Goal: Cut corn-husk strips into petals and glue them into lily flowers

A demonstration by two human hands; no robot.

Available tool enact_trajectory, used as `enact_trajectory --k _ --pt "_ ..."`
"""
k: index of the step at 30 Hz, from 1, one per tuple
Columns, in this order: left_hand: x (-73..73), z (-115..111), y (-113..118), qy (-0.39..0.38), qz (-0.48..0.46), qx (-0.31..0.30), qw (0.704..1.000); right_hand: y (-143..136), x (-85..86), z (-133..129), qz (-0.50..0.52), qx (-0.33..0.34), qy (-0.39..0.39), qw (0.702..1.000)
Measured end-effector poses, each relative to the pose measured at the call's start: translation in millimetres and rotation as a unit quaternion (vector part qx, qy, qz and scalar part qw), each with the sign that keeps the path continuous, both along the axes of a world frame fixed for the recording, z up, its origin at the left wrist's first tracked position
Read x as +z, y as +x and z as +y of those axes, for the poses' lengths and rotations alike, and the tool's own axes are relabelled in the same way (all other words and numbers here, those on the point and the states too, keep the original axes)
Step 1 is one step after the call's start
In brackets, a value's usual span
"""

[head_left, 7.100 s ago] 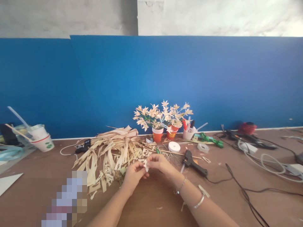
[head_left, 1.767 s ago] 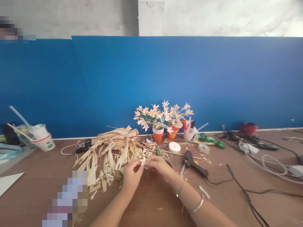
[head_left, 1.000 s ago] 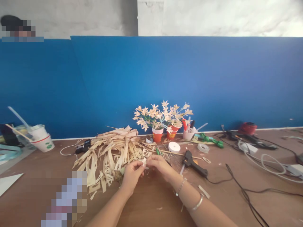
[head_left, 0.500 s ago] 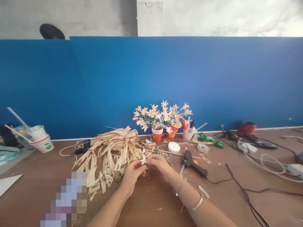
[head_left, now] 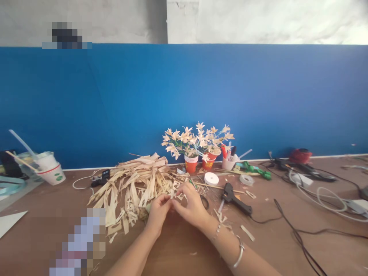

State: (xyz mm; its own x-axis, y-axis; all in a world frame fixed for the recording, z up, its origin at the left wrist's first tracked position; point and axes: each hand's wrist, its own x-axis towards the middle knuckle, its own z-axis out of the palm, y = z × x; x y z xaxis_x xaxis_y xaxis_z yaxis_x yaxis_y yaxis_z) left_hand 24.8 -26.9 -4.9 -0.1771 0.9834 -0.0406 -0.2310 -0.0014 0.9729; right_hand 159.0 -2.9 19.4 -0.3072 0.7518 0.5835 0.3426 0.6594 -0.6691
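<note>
Between my hands is a small pale flower (head_left: 172, 193) that looks cut from dried husk; fingers partly hide it. Closed in a pinch, my left hand (head_left: 158, 212) grips its lower part. My right hand (head_left: 191, 205) bends over it from the other side, thumb and fingertips closed on it. Just behind lies a heap of dried corn husks (head_left: 143, 172), with cut strips and scraps. To the right, scissors (head_left: 204, 202) show in part beside my right hand, and a black glue gun (head_left: 234, 198) lies on its side.
Two red cups (head_left: 191, 164) hold finished-looking husk flowers (head_left: 185, 138). Nearby are a white tape roll (head_left: 211, 178), a clear tape roll (head_left: 246, 179) and a tool cup (head_left: 228, 164). Cables (head_left: 299, 234) cross the right side. A white cup (head_left: 53, 174) stands left, before the blue partition (head_left: 129, 96).
My right hand has moved left and turned over the flower, its thumb now close to my left fingers. The scissors behind it have come into view. My left hand stays nearly still.
</note>
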Motion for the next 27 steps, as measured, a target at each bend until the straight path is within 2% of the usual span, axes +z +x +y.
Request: enact_trajectory --k 3,8,19,27 --pt "-1.0 0.2 0.0 0.001 0.002 0.004 1.000 -2.1 2.7 -6.3 -0.044 -0.021 0.067 0.997" --pt "0.6 -0.4 0.7 0.007 0.031 -0.024 0.999 -2.5 -1.0 -4.2 -0.062 -0.039 0.100 0.992" --pt "0.9 -1.2 -0.9 0.023 0.036 -0.039 0.998 0.6 -7.5 2.3 -0.043 0.000 0.098 0.994" --pt "-1.6 -0.5 0.2 0.013 0.009 -0.044 0.999 3.2 -0.1 -2.2 -0.027 0.007 0.098 0.995"
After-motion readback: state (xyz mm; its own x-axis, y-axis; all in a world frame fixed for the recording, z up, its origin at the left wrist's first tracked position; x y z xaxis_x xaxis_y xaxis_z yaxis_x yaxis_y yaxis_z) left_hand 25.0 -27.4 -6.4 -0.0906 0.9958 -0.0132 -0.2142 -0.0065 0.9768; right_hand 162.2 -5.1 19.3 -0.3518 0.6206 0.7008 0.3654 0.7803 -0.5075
